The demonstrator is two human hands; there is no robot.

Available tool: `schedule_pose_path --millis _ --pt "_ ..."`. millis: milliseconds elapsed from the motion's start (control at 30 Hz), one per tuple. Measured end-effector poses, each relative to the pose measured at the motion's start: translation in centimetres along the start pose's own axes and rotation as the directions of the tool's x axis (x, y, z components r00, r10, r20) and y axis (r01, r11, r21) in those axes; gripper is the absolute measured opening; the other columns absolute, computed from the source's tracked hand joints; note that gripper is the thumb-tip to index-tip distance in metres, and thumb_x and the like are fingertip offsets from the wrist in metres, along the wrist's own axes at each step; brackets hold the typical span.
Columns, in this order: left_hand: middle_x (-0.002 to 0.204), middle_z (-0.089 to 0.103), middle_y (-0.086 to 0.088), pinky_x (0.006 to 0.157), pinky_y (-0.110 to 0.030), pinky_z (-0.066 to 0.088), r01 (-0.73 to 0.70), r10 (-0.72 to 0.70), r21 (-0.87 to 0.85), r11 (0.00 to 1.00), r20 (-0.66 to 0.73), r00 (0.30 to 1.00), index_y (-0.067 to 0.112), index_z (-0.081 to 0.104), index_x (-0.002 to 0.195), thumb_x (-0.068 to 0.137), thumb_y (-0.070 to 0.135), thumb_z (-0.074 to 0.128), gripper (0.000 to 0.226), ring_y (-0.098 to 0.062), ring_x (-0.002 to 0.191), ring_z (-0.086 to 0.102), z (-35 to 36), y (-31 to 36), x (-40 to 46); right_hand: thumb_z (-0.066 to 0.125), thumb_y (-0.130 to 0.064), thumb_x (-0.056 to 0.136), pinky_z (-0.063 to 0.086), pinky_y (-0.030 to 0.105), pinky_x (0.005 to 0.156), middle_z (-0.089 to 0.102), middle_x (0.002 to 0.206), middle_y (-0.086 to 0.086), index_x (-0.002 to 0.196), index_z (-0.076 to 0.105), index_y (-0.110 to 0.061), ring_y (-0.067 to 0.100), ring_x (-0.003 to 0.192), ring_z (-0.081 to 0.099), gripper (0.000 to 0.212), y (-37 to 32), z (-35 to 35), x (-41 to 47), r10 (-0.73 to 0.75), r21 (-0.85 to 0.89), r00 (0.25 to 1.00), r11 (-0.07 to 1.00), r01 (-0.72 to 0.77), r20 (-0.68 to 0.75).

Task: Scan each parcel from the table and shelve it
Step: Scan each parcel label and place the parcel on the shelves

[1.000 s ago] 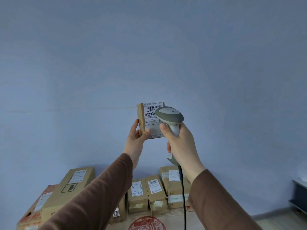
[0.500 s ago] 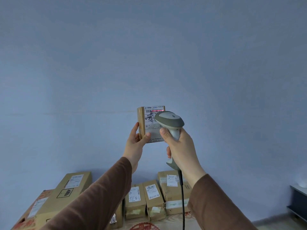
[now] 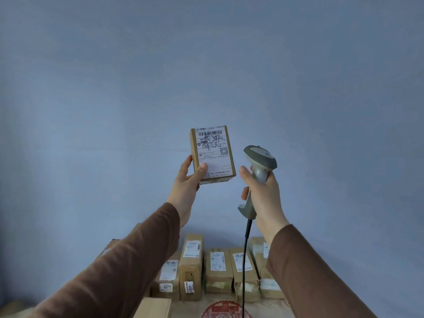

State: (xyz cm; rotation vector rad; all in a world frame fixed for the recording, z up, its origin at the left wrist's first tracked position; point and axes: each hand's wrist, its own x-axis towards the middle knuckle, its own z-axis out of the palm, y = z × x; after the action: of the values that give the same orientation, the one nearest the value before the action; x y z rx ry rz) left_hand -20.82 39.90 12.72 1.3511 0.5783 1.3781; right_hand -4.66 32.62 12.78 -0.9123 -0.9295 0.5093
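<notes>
A small brown cardboard parcel (image 3: 212, 154) with a white shipping label and a barcode at its top is held up in front of the blue wall. My left hand (image 3: 188, 180) grips its lower left corner, thumb on the label. My right hand (image 3: 261, 191) grips the handle of a grey barcode scanner (image 3: 259, 164). The scanner's head is to the right of the parcel and apart from it. Its black cable (image 3: 245, 260) hangs down.
Several brown parcels (image 3: 218, 269) with white labels stand in a row against the wall on the table. Another box corner (image 3: 153, 307) shows at the bottom edge. A red round print (image 3: 226, 311) marks the table surface.
My right hand has pulled the scanner to the right, off the parcel's label. The red scan line seen half a second ago is gone. The view has tilted a little.
</notes>
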Motion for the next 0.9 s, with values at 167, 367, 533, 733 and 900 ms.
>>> schedule_pose_path --millis 167,367,533,733,900 --pt "0.136 0.067 0.002 0.124 -0.040 0.034 -0.026 0.031 0.062 0.998 -0.095 0.995 0.035 0.037 0.158 0.099 0.044 0.063 0.065 -0.020 0.132 0.059 -5.1 3.8 -3.1 0.081 -0.034 0.089 0.051 0.019 0.052 0.067 0.080 -0.010 0.112 0.065 -0.023 0.005 0.051 0.056 0.030 0.7 6.2 -1.8 0.060 0.116 0.988 0.990 -0.076 0.139" --pt "0.144 0.062 -0.005 0.125 -0.044 0.033 -0.021 0.061 0.176 0.984 -0.227 0.972 0.031 0.037 0.159 0.103 0.046 0.053 0.061 -0.027 0.137 0.054 -13.7 9.8 -8.8 0.080 -0.031 0.090 0.054 0.022 0.054 0.065 0.080 -0.001 0.113 0.065 -0.018 0.009 0.054 0.057 0.030 0.2 15.7 -7.3 0.106 0.167 0.943 0.972 -0.165 0.316" --pt "0.143 0.062 0.003 0.125 -0.043 0.033 -0.004 0.110 0.318 0.948 -0.317 0.942 0.039 0.038 0.156 0.106 0.052 0.042 0.052 -0.020 0.135 0.054 -22.1 15.8 -16.1 0.077 -0.036 0.092 0.054 0.025 0.058 0.065 0.082 -0.001 0.115 0.065 -0.018 0.010 0.058 0.058 0.032 -1.7 24.6 -15.1 0.127 0.161 0.875 0.961 -0.225 0.468" --pt "0.129 0.069 0.011 0.112 -0.033 0.041 0.032 0.166 0.402 0.915 -0.448 0.879 0.044 0.053 0.145 0.108 0.050 0.042 0.039 -0.016 0.119 0.061 -33.3 24.8 -27.7 0.075 -0.035 0.093 0.052 0.023 0.053 0.063 0.075 -0.002 0.111 0.065 -0.015 0.008 0.051 0.055 0.029 -6.1 35.7 -28.3 0.157 0.161 0.777 0.935 -0.315 0.610" --pt "0.123 0.068 0.001 0.100 -0.030 0.048 0.083 0.188 0.431 0.898 -0.549 0.814 0.029 0.049 0.147 0.108 0.039 0.050 0.041 -0.020 0.107 0.062 -40.3 32.1 -36.4 0.075 -0.032 0.094 0.052 0.023 0.051 0.064 0.072 -0.005 0.107 0.066 -0.018 0.010 0.051 0.052 0.021 -10.1 43.3 -37.9 0.125 0.197 0.719 0.917 -0.347 0.684"
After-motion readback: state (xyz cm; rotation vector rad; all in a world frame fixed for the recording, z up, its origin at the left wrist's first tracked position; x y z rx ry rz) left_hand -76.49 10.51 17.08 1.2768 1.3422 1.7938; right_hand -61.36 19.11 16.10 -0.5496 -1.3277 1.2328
